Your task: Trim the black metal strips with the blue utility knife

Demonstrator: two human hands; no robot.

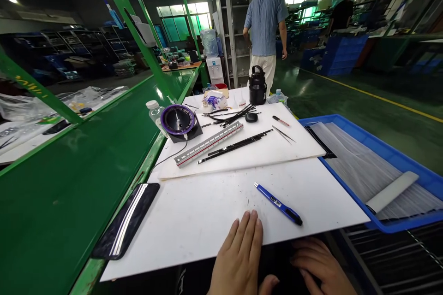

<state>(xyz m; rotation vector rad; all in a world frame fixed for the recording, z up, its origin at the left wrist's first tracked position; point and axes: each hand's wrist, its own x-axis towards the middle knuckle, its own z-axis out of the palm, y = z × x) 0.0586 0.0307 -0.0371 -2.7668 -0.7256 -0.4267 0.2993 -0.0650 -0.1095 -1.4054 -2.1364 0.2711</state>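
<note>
My left hand (pixel 238 254) lies flat at the near edge of the white board (pixel 194 221), fingers stretched out and nothing in it. Low beside it, just below the board's edge, my right hand (pixel 320 262) rests in shadow with loosely bent fingers, and no object shows in it. A blue utility knife (pixel 278 203) lies on the board ahead of both hands, touched by neither. Farther off, on a raised white foam sheet (pixel 277 150), are a grey slotted metal rail (pixel 209 144), thin black strips (pixel 237 145) and tweezers (pixel 284 134).
A phone (pixel 126 221) lies at the left edge. A round purple-rimmed device (pixel 178 120), a clear bottle (pixel 154 113), a black flask (pixel 258 87) and a small black case (pixel 251 117) stand farther back. To the right sits a blue bin (pixel 384 147); a person (pixel 266 23) stands beyond.
</note>
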